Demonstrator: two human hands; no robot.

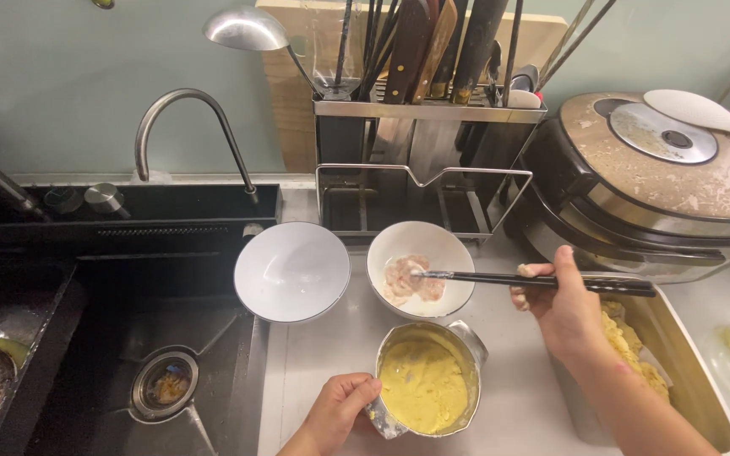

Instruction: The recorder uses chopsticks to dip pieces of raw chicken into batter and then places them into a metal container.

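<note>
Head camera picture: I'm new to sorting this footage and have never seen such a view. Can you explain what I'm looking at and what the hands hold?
There is no machine here. A camera worn on a person's head looks down at their own two bare hands over a grey steel counter beside a dark sink. The left hand grips the rim of a dented metal cup of yellow batter. The right hand holds dark chopsticks, tips in a white bowl of pale pink raw pieces. An empty white bowl sits beside it. Behind stand a knife rack and a worn rice cooker.

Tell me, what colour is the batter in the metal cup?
Pale yellow batter, clearest in the head view.
</note>
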